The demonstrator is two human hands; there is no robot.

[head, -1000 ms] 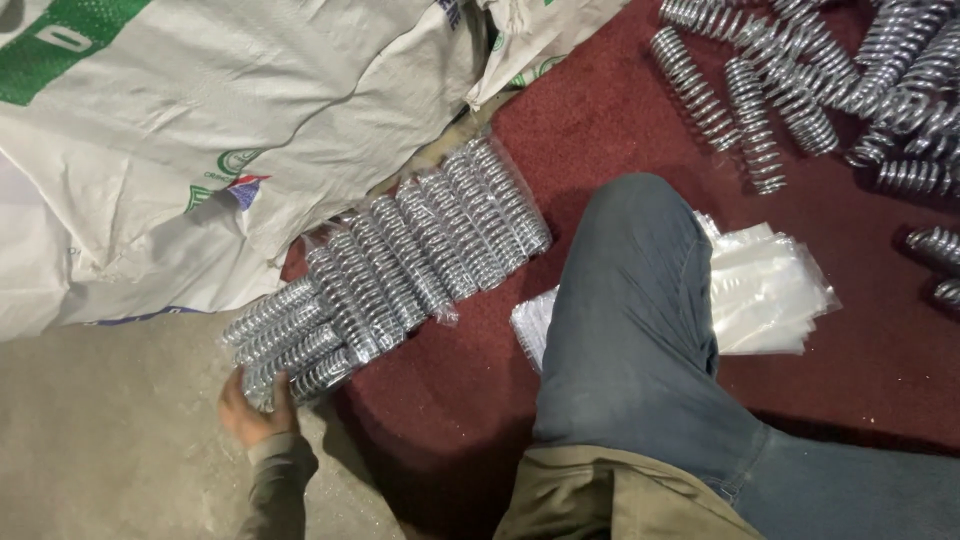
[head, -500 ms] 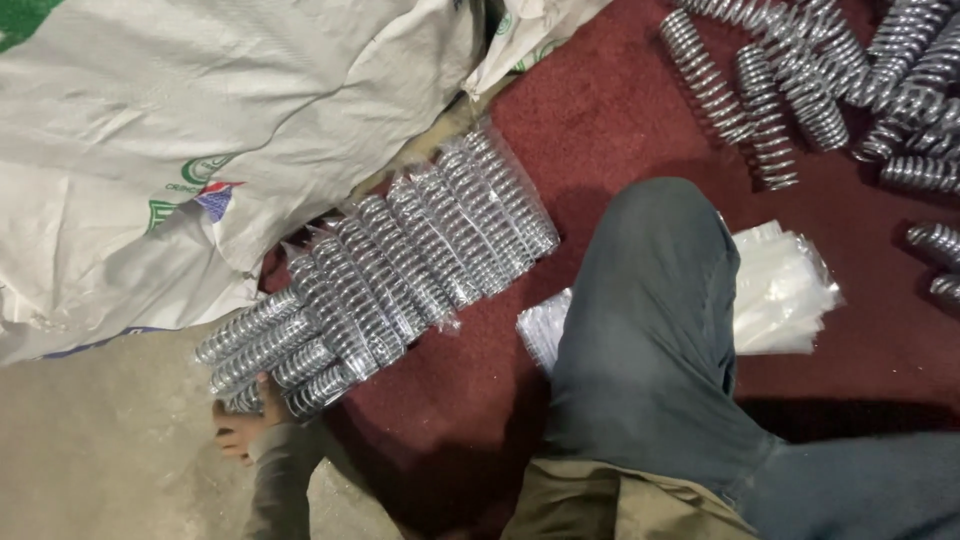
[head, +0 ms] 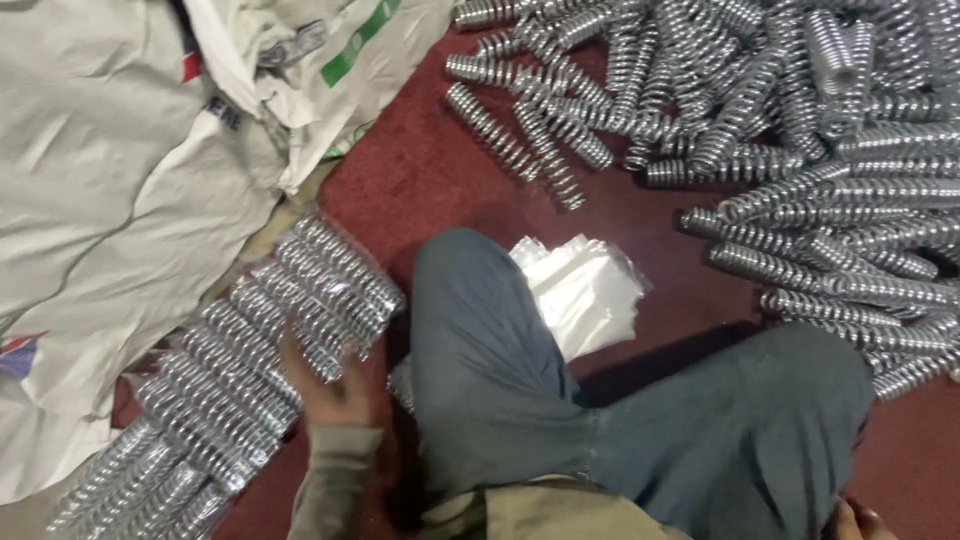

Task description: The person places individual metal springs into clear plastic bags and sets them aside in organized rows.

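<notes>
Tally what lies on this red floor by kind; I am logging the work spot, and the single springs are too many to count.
Heap of loose shiny metal coil springs: 1
Row of coil springs packed in clear plastic: 1
Stack of clear plastic bags: 1
White woven sacks, overlapping: 2
Total: 5

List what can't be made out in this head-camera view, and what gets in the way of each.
- Left hand: motion blur; its fingers on the row of bagged silver coil springs can't be separated.
- Right hand: cut off by the bottom edge; open or shut unknown.
- Stack of clear plastic bags: partly hidden behind the grey-trousered knee.
- Loose pile of silver coil springs: cut off by the top and right edges.
</notes>
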